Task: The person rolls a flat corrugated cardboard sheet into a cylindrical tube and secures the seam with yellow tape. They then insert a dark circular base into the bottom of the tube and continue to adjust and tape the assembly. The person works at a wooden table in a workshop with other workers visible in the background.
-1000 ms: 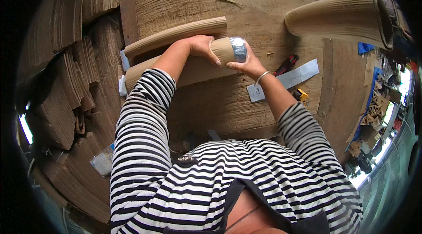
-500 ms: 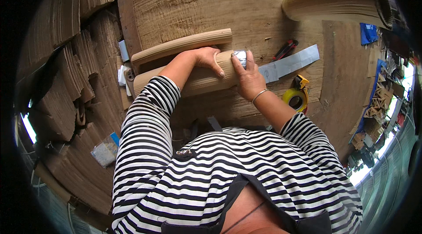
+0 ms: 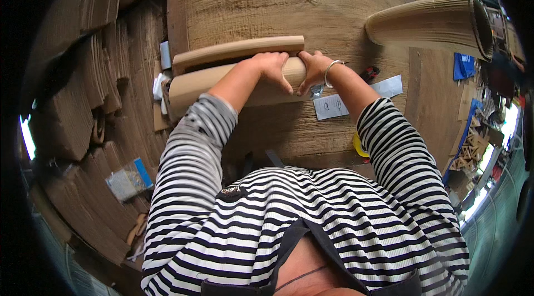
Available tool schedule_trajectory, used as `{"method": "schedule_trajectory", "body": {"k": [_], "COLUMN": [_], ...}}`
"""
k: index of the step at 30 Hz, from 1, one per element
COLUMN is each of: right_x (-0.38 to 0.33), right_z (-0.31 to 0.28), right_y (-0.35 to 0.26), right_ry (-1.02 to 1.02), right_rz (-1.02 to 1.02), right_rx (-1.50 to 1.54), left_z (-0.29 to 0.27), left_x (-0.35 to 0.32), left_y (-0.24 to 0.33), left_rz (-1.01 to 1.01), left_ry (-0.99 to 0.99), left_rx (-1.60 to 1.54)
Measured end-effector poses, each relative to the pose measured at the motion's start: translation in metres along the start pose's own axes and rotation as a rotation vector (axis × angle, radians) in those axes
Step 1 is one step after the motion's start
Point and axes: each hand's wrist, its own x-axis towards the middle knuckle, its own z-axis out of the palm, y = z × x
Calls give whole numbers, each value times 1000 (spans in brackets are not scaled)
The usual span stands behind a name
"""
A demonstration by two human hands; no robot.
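A roll of corrugated cardboard (image 3: 192, 87) lies crosswise on the wooden table before me. My left hand (image 3: 272, 69) wraps over its top, thumb on the near side. Close beside it, my right hand (image 3: 313, 71) grips the roll's right end, with the two thumbs nearly meeting. A shiny strip (image 3: 316, 91) shows at that end, below my right hand; part of it is hidden. Just behind the roll lies a curved cardboard piece (image 3: 239, 50). A pale paper strip (image 3: 332, 107) reaches out under my right forearm.
Beyond my right wrist lies a red-and-black utility knife (image 3: 369, 74). A yellow tape roll (image 3: 359, 145) is partly hidden by my right sleeve. A larger rolled cardboard sheet (image 3: 420, 26) rests at the far right. Cardboard stacks (image 3: 61, 101) crowd the left side.
My right hand has moved from the shiny strip up over the roll, its wrist turned. The roll has turned toward me, carrying the shiny strip to its near side.
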Motion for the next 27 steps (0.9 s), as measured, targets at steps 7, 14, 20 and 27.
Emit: {"method": "schedule_trajectory", "body": {"k": [7, 14, 20, 27], "right_x": [-29, -74, -54, -43], "right_z": [78, 126, 103, 109], "right_y": [-1, -32, -33, -23], "right_ry": [31, 281, 157, 159], "right_rz": [22, -48, -24, -58], "right_rx": [46, -230, -202, -210], "left_z": [56, 75, 82, 86], "left_x": [-10, -11, 13, 10], "left_y": [4, 5, -16, -36], "left_rz": [98, 111, 147, 91], "left_ry": [-71, -205, -125, 205], "left_rx": [16, -69, -156, -222]}}
